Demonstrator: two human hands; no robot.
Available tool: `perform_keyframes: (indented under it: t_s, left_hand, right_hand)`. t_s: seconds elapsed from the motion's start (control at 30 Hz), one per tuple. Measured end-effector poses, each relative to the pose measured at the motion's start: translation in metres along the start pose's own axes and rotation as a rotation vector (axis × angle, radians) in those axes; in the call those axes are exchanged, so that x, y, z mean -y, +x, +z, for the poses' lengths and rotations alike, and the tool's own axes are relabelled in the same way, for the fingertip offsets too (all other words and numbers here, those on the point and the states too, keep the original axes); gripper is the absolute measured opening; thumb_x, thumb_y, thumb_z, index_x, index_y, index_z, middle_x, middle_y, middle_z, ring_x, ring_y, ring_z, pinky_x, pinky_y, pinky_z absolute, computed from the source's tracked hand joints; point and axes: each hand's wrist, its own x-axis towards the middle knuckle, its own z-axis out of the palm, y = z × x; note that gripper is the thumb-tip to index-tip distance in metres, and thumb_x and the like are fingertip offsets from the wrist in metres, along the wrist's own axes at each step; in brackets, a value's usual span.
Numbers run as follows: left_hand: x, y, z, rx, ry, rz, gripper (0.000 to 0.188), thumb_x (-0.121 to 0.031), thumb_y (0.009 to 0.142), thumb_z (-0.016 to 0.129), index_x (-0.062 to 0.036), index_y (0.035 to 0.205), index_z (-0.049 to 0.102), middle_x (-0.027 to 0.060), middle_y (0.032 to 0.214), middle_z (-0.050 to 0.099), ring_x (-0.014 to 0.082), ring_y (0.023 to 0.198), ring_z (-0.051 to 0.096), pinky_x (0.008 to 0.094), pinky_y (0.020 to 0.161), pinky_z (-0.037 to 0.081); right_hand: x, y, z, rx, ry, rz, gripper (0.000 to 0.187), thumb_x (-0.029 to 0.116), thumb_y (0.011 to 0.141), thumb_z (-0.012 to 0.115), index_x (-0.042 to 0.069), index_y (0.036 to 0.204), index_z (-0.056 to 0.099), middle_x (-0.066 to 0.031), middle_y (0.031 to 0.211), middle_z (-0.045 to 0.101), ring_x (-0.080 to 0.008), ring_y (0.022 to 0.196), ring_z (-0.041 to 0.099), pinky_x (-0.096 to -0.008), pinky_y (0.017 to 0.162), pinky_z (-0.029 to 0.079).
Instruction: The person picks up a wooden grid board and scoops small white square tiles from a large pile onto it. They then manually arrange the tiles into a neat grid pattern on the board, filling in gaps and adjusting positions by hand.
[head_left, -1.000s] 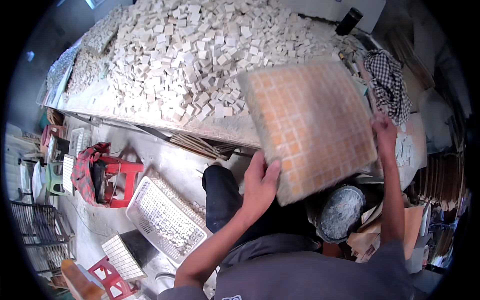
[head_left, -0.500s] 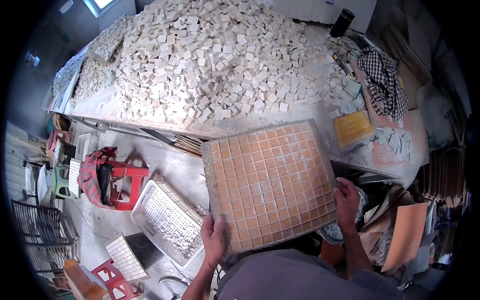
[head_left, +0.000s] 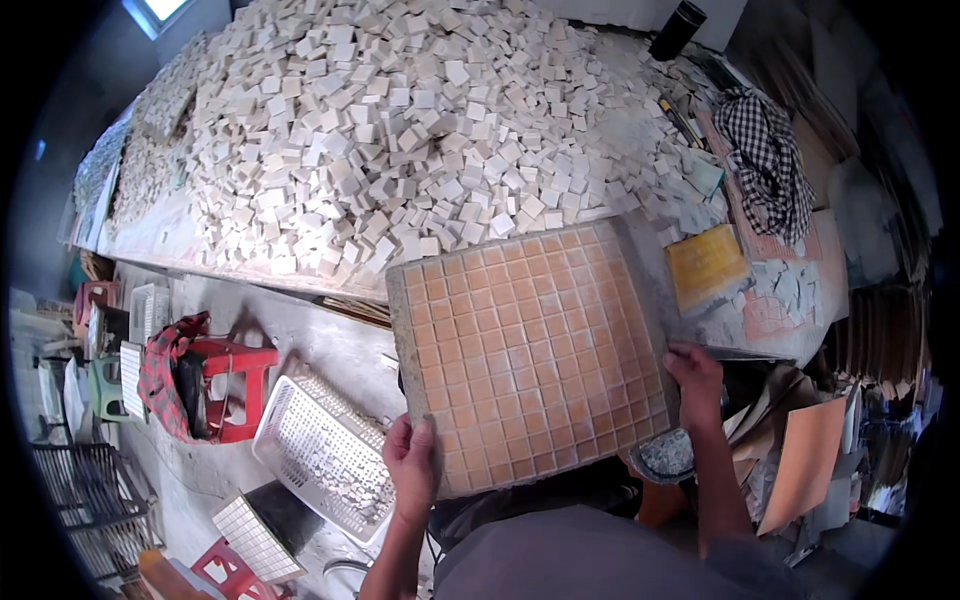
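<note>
Both my hands carry a square orange grid tray (head_left: 530, 350) with a grey border and rows of small square pockets. My left hand (head_left: 411, 462) grips its lower left edge, thumb on top. At the lower right edge, my right hand (head_left: 695, 380) is closed on the rim. The fingers underneath are hidden. The tray is tilted a little, its far edge over the near edge of the worktable. Just beyond it lies a large heap of cream-coloured square tile pieces (head_left: 400, 130).
A yellow block (head_left: 708, 268) and a checked cloth (head_left: 765, 165) lie on the right of the table, a black cylinder (head_left: 678, 30) behind. On the floor at left stand a white perforated basket (head_left: 325, 455) with chips and a red stool (head_left: 232, 385). Cardboard (head_left: 803, 462) leans at right.
The tray has shifted slightly left and toward the table, with both hands still on it. The whole view has also turned a little.
</note>
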Motion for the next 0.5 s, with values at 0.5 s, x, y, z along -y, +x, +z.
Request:
perform_keyframes:
  t_s: [0.5]
  left_hand:
    - [0.045,0.01,0.002,0.027,-0.073,0.141,0.027,-0.019,0.107,0.066,0.0028,0.122,0.068,0.0002,0.106,0.071,0.0075,0.094,0.059,0.025,0.087,0.047]
  right_hand:
    - [0.043,0.02,-0.015,0.181,-0.909,-0.342,0.031,0.027,0.1,0.068,-0.003,0.107,0.073,-0.0189,0.094,0.074,-0.0387,0.087,0.07,-0.045,0.081,0.052]
